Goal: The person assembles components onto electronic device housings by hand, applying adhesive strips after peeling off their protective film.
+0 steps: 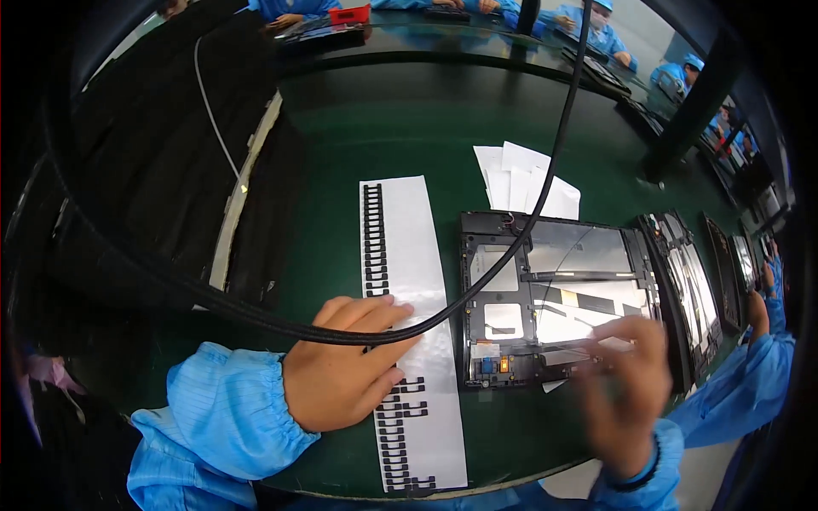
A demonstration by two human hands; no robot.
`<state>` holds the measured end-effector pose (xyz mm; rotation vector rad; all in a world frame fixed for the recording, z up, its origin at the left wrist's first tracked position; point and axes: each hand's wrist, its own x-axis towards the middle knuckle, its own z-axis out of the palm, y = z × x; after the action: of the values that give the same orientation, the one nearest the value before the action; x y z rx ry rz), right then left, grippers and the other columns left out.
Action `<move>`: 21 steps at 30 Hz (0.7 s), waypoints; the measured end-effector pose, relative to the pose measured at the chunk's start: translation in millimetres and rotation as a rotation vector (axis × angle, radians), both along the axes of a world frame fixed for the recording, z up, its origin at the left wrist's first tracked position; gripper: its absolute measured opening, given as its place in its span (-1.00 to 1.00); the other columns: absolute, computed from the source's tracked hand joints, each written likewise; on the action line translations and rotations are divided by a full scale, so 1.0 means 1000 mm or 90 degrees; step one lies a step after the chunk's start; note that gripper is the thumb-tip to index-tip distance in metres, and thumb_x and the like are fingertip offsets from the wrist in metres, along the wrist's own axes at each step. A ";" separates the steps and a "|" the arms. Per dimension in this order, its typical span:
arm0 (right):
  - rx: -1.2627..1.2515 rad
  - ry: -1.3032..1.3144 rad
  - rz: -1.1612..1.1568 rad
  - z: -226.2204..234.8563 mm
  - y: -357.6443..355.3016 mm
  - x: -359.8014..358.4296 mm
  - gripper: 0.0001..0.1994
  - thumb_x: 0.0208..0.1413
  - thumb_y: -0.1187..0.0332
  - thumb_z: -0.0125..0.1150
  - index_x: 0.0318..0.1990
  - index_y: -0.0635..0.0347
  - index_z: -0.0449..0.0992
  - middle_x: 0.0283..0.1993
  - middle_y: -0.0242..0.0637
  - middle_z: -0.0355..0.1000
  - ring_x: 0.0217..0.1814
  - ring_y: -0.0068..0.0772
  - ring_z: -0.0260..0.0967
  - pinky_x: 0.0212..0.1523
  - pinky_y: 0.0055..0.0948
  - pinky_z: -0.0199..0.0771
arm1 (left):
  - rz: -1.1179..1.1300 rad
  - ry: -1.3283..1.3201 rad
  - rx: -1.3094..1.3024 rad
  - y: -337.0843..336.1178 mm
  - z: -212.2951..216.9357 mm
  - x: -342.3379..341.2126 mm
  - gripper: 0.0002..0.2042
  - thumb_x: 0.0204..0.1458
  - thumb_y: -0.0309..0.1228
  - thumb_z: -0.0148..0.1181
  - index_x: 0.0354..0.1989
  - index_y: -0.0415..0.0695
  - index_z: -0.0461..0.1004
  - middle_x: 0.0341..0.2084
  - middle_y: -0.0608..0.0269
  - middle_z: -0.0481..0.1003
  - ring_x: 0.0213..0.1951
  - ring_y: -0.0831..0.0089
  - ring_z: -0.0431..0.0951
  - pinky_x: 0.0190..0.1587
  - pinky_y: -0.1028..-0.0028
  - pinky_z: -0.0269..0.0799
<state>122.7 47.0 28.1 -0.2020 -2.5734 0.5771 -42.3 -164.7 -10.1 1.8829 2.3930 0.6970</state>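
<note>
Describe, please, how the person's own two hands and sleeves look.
The left hand is bare, without glove; its light blue sleeve has fine lines and a gathered cuff. The right hand, blurred, also looks ungloved. Its blue sleeve matches, with a dark band near the wrist.

White sheet glossy; device frame matt plastic.
</note>
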 end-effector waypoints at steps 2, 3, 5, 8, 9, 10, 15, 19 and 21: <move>-0.011 -0.013 0.159 -0.006 -0.039 -0.028 -0.84 -0.37 0.57 0.17 -0.49 0.30 0.42 -0.17 -0.12 0.29 -0.23 -0.18 0.24 -0.14 -0.24 0.21 | -0.005 -0.009 0.006 0.001 -0.003 -0.001 -0.59 -0.27 -0.46 0.21 -0.12 -0.18 0.41 -0.14 -0.06 0.34 0.00 0.07 0.28 -0.03 0.20 0.17; 0.036 -0.017 0.127 -0.010 -0.059 -0.036 -0.85 -0.38 0.55 0.18 -0.51 0.31 0.42 -0.17 -0.11 0.29 -0.19 -0.16 0.23 -0.12 -0.19 0.19 | -0.016 -0.013 0.022 0.005 -0.003 -0.001 -0.59 -0.27 -0.45 0.22 -0.13 -0.19 0.41 -0.15 -0.07 0.35 0.00 0.06 0.28 -0.02 0.20 0.17; 0.086 -0.026 0.095 -0.019 -0.075 -0.043 -0.86 -0.38 0.52 0.19 -0.53 0.31 0.42 -0.17 -0.11 0.29 -0.16 -0.14 0.22 -0.10 -0.15 0.18 | -0.029 -0.005 0.034 0.007 -0.002 -0.001 -0.61 -0.27 -0.45 0.21 -0.15 -0.20 0.41 -0.14 -0.01 0.35 -0.02 0.09 0.29 -0.04 0.22 0.19; 0.148 -0.042 0.112 -0.034 -0.081 -0.051 -0.85 -0.37 0.48 0.19 -0.55 0.33 0.41 -0.16 -0.10 0.29 -0.08 -0.12 0.20 -0.06 -0.10 0.14 | -0.017 -0.001 0.033 0.004 -0.002 -0.002 -0.63 -0.27 -0.43 0.21 -0.18 -0.21 0.42 -0.13 0.05 0.35 -0.04 0.11 0.31 -0.06 0.22 0.21; 0.128 -0.018 0.115 -0.038 -0.082 -0.055 -0.85 -0.37 0.48 0.17 -0.56 0.35 0.40 -0.15 -0.09 0.28 -0.06 -0.10 0.18 -0.05 -0.08 0.13 | -0.008 0.003 0.028 0.004 -0.002 -0.003 -0.63 -0.27 -0.43 0.21 -0.19 -0.20 0.43 -0.13 0.05 0.35 -0.04 0.12 0.31 -0.06 0.22 0.21; 0.108 0.007 0.117 -0.040 -0.083 -0.057 -0.85 -0.37 0.48 0.16 -0.56 0.36 0.39 -0.14 -0.08 0.27 -0.03 -0.07 0.17 -0.03 -0.07 0.12 | 0.000 0.007 0.023 0.005 -0.002 -0.004 -0.63 -0.27 -0.42 0.21 -0.19 -0.19 0.43 -0.13 0.05 0.35 -0.04 0.12 0.31 -0.05 0.22 0.21; 0.032 0.001 0.174 -0.034 -0.080 -0.058 -0.78 -0.26 0.48 0.03 -0.47 0.56 0.35 -0.20 0.10 0.22 -0.11 0.03 0.16 0.00 -0.04 0.08 | 0.020 -0.009 -0.005 0.005 0.004 0.000 -0.62 -0.26 -0.47 0.21 -0.15 -0.15 0.43 -0.10 0.05 0.34 -0.02 0.06 0.28 0.03 0.18 0.14; -0.050 0.106 0.207 -0.023 -0.063 -0.041 -0.86 -0.36 0.54 0.14 -0.58 0.37 0.32 -0.14 0.01 0.27 -0.12 -0.04 0.21 -0.13 -0.18 0.19 | 0.001 0.009 -0.020 0.010 0.000 0.001 -0.60 -0.27 -0.49 0.21 -0.14 -0.19 0.41 -0.12 0.01 0.34 -0.03 0.05 0.29 0.02 0.18 0.13; -0.073 0.039 0.155 -0.008 -0.035 -0.014 -0.81 -0.39 0.53 0.22 -0.53 0.29 0.35 -0.14 -0.03 0.32 -0.11 -0.09 0.26 -0.11 -0.19 0.24 | -0.001 0.004 -0.017 0.007 0.003 0.003 -0.59 -0.29 -0.49 0.22 -0.15 -0.21 0.40 -0.13 -0.01 0.34 -0.03 0.06 0.28 0.02 0.18 0.12</move>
<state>109.1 12.2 20.5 0.0921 -2.5252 0.8084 -39.6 -158.0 -7.0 1.8786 2.3921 0.6578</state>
